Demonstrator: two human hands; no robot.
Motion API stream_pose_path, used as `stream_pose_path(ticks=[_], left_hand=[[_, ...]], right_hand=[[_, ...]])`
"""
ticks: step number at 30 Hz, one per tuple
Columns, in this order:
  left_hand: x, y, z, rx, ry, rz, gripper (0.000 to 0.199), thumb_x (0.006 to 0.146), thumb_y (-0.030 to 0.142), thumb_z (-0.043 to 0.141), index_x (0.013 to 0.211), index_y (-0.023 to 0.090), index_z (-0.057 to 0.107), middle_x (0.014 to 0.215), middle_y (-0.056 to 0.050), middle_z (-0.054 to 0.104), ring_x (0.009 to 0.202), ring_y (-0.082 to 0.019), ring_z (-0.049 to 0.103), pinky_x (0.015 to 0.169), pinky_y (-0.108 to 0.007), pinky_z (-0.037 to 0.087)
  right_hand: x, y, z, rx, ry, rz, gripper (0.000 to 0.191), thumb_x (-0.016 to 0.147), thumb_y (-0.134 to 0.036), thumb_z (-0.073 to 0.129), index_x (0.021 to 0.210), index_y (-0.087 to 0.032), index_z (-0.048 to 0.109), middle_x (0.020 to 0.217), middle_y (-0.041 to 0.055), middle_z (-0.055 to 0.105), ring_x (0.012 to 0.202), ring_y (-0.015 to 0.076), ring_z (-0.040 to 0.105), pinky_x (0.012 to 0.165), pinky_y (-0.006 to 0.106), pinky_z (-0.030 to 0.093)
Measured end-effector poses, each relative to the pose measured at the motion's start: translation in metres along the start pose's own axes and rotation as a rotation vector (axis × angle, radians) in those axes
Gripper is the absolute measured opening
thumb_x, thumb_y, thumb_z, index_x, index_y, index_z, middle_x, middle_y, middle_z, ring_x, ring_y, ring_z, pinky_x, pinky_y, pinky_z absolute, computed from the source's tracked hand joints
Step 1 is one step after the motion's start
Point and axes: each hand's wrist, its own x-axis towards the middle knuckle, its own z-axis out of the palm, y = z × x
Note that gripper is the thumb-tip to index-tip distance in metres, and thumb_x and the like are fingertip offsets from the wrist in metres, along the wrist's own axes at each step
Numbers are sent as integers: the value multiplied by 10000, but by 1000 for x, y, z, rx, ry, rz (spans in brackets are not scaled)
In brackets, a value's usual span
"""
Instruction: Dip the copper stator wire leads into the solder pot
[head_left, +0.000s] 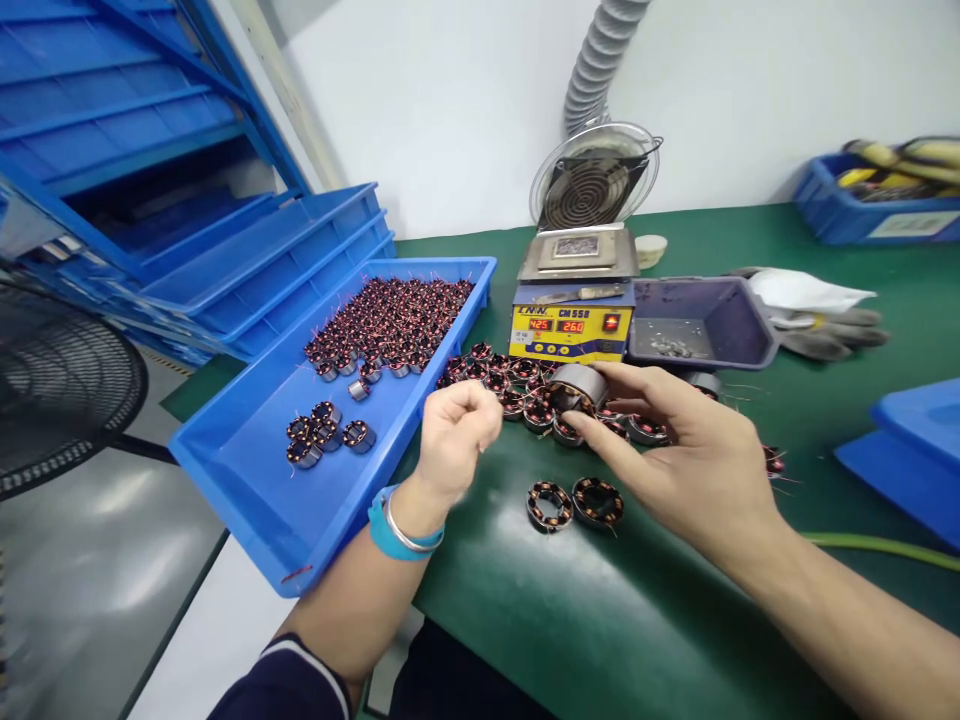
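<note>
I watch from afar as the right hand (694,455) grasps a stator (577,388), a grey metal ring with windings inside, pinched between thumb and fingertips. The ring is tilted, its grey outer wall turned upward. The left hand (456,430), just left of that grip, is clenched in a loose fist, knuckles up; I cannot tell whether anything is inside it. A blue band (384,535) and a silver bangle (401,535) circle its wrist.

Behind and below the grip, a cluster of stators (499,378) with thin red wires spreads across the green bench (637,620); I cannot tell whether the held one touches them. Nearer to me than the grip, two stators (551,523) lie flat, side by side.

Straight beyond the grip stands a yellow-fronted heater (570,330) with red lit digits, a grille (589,190) above it and a grey hose (604,60) rising behind. Right of the heater, beyond the right hand, I see a grey-purple bin (757,330), then grey gloves (825,335).

Left of both hands, a long blue tray (240,480) holds many stators packed at its far end and a small group nearer. Farther left is a black fan (60,390).
</note>
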Motion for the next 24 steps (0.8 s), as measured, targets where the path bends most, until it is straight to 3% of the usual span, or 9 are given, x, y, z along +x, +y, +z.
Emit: stream_pose_path(ticks=[2, 3, 8, 12, 14, 17, 21, 24], left_hand=[[-2, -1, 3, 120, 93, 42, 536, 802, 662, 670, 606, 198, 484, 515, 46, 461, 464, -78, 367, 463, -231, 313], [-4, -2, 5, 186, 83, 37, 530, 839, 673, 630, 643, 193, 517, 557, 35, 504, 484, -81, 393, 480, -231, 340], [-12, 2, 12, 316, -96, 70, 515, 940, 618, 559, 661, 185, 547, 572, 19, 521, 516, -98, 467, 503, -237, 382], [-15, 1, 13, 273, 6, 106, 478, 960, 553, 566, 649, 191, 526, 568, 21, 524, 490, -90, 441, 479, -232, 365], [-15, -2, 16, 280, 33, 93, 453, 958, 506, 572, 634, 198, 501, 547, 29, 496, 486, -92, 433, 468, -230, 351], [-17, -8, 21, 330, -37, 120, 359, 916, 396, 618, 638, 202, 501, 532, 38, 490, 459, -86, 415, 452, -231, 329], [-19, -14, 25, 447, -92, 311, 252, 846, 316, 660, 664, 200, 530, 600, 13, 579, 473, -88, 451, 470, -236, 368], [-18, -18, 24, 522, -72, 433, 201, 830, 290, 651, 689, 205, 535, 613, 5, 600, 475, -94, 469, 469, -236, 385]], right_hand=[[-1, 1, 0, -28, 6, -7, 341, 884, -448, 691, 1175, -270, 687, 1057, 80, 751, 897, 271, 730, 904, 449, 591], [-1, 2, 0, -41, 2, -15, 351, 887, -445, 688, 1190, -270, 683, 1062, 81, 751, 892, 269, 731, 898, 447, 594], [0, 4, -2, -87, 61, -89, 317, 892, -400, 687, 1159, -228, 693, 1021, 85, 754, 841, 243, 734, 836, 399, 616], [15, 8, -13, -148, 109, -137, 329, 908, -375, 689, 1167, -172, 692, 986, 88, 750, 797, 202, 723, 759, 314, 613], [36, 16, -21, -237, 130, -173, 373, 913, -388, 682, 1198, -149, 692, 1025, 108, 749, 837, 205, 720, 783, 311, 604], [89, 31, -31, -432, 129, -231, 457, 903, -426, 669, 1231, -109, 696, 1068, 161, 737, 930, 247, 703, 832, 352, 579], [172, 46, -30, -736, 12, -181, 523, 914, -414, 658, 1306, -69, 668, 1190, 214, 708, 1086, 276, 670, 902, 360, 499], [215, 51, -21, -871, -71, -170, 519, 951, -395, 598, 1332, -47, 649, 1259, 237, 678, 1175, 280, 638, 883, 355, 447]])
